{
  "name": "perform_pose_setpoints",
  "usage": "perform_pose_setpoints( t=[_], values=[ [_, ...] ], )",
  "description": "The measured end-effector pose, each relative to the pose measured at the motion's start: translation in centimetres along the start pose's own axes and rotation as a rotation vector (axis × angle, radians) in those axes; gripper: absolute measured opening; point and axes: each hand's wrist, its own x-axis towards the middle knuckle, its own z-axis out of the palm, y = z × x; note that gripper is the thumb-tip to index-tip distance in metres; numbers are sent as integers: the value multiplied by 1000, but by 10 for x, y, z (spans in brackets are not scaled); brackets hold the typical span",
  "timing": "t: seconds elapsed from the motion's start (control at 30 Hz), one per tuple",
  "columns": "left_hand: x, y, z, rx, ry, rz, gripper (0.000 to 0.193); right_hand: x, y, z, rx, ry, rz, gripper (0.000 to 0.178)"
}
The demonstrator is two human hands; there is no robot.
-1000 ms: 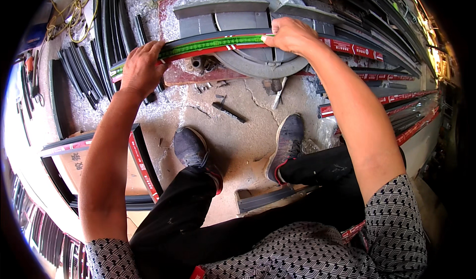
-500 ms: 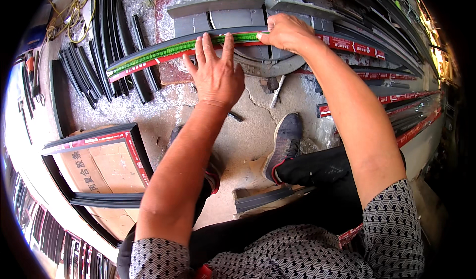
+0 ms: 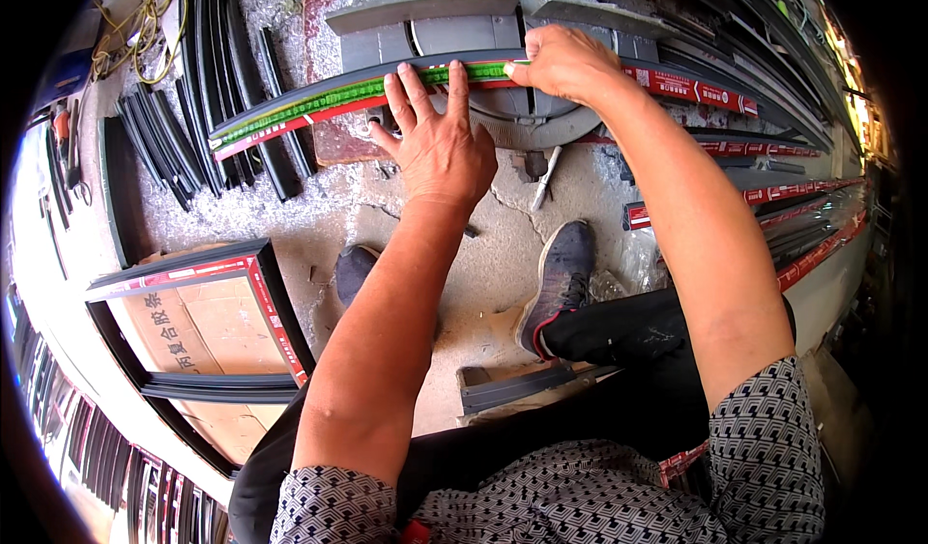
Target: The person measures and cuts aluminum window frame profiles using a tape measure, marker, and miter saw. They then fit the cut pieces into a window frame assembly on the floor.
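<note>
A long dark profile bar (image 3: 319, 86) with red film on its near side lies across the far part of the view. Along it runs a green measuring tape (image 3: 319, 103), its far-left end at the bar's left tip. My left hand (image 3: 443, 153) is open, fingers spread, the fingertips resting on the tape and the bar near their middle. Farther right, my right hand (image 3: 570, 66) is closed, its thumb on the tape and its fingers curled over the bar. Whatever lies inside that grip is hidden. Beneath the bar sits a grey metal machine base (image 3: 546, 128) with a round table.
Dark strips (image 3: 208, 51) lie at the far left, and film-covered profiles (image 3: 696, 217) are stacked at the right. A dark frame (image 3: 271, 302) with cardboard stands at the near left. A white marker-like stick (image 3: 545, 177) lies on the floor before my shoe (image 3: 565, 264).
My left hand has slid slightly right along the tape, its forearm shifting with it and uncovering my left shoe. My right hand stays gripped in nearly the same place.
</note>
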Motion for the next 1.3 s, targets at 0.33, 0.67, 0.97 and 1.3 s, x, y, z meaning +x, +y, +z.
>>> perform_pose_setpoints(
  t=[0.33, 0.67, 0.97, 1.3],
  values=[
    [0, -2, 3, -10, -18, 1, 84, -2, -3, -2, 7, -14, 8, 50],
    [1, -1, 8, 96, -37, -5, 90, -9, 4, -2, 22, 34, -17, 55],
    [1, -5, 7, 99, -38, 4, 93, -33, 39, 30, 397, 537, 57, 68],
    [0, -2, 14, 89, -12, 27, 92, -75, 114, 190, 764, 311, 752, 41]
  ],
)
